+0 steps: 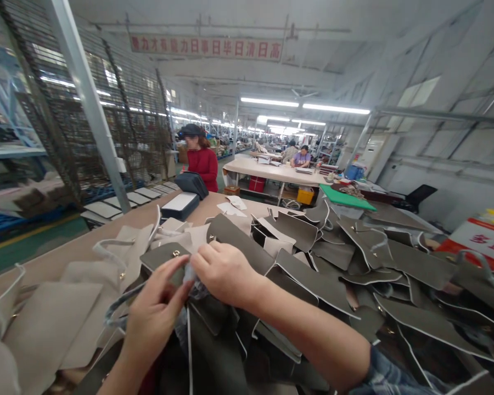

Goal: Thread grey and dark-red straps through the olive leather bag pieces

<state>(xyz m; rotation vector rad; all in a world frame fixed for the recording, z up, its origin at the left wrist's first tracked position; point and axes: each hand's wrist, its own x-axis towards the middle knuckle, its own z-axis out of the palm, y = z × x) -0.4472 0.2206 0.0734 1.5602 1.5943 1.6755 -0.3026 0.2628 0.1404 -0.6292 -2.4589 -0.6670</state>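
Pinching a wisp of bluish plastic film between left hand and right hand.
Fingertips close narrowly on the film, just above a taupe leather bag flap with a gold clasp. Stiff olive-grey panels piped in white heap to the right; soft beige panels lie left on a tan worktable. Farther on, a dark bag stands just behind a white-topped box.

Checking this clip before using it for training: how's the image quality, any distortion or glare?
In the head view, wide-angle distortion makes the grey steel column lean sharply; the white fluorescent ceiling tubes flare with glare; the person's left hand and right hand show no heavy motion blur.
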